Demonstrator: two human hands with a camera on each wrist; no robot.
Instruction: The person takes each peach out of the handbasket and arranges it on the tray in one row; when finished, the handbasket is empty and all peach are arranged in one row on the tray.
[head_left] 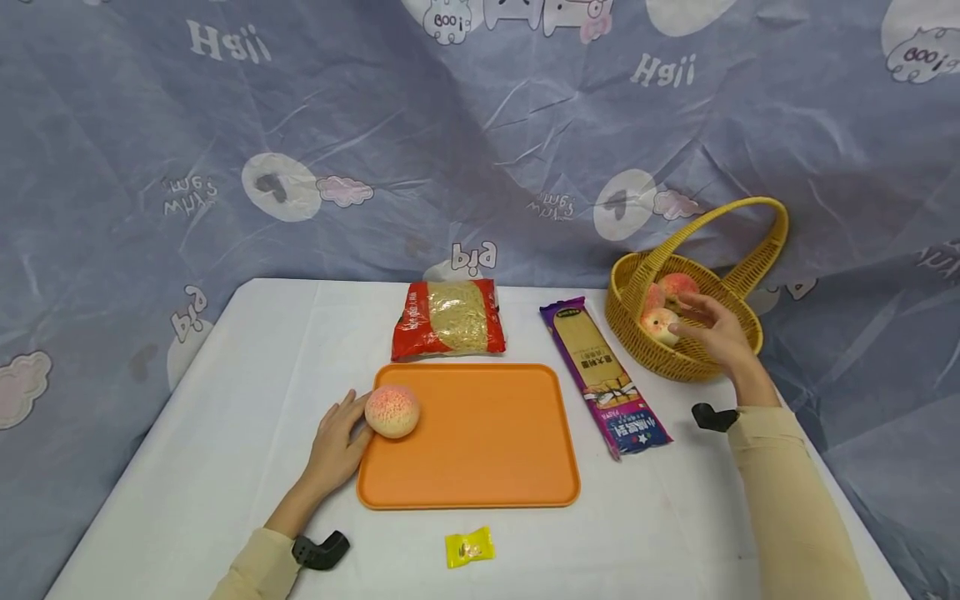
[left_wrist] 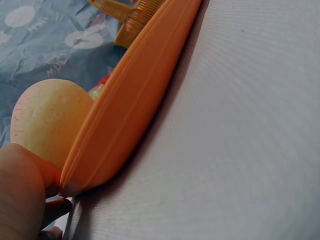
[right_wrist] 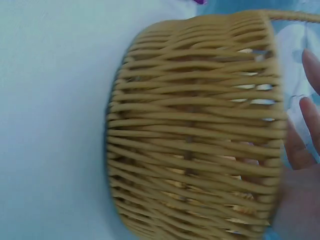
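Observation:
My left hand [head_left: 337,442] lies at the left edge of an orange tray [head_left: 480,450], its fingers lightly bent and touching the rim. Close to those fingertips, a peach [head_left: 393,411] sits in the tray's upper left corner; whether they touch it, I cannot tell. In the left wrist view the thumb [left_wrist: 30,172] is beside the peach [left_wrist: 52,120] and the tray corner. My right hand [head_left: 716,333] reaches over a yellow wicker basket [head_left: 675,367], fingers spread, above several peaches [head_left: 660,323]. The right wrist view shows mostly the basket's woven side [right_wrist: 195,130].
A red bag of yellow pasta [head_left: 450,319] lies behind the tray. Between tray and basket is a long purple noodle packet [head_left: 603,375]. A small yellow wrapped packet [head_left: 470,547] lies in front. The basket's tall handle [head_left: 765,242] rises at the right; a patterned grey-blue cloth hangs behind the white table.

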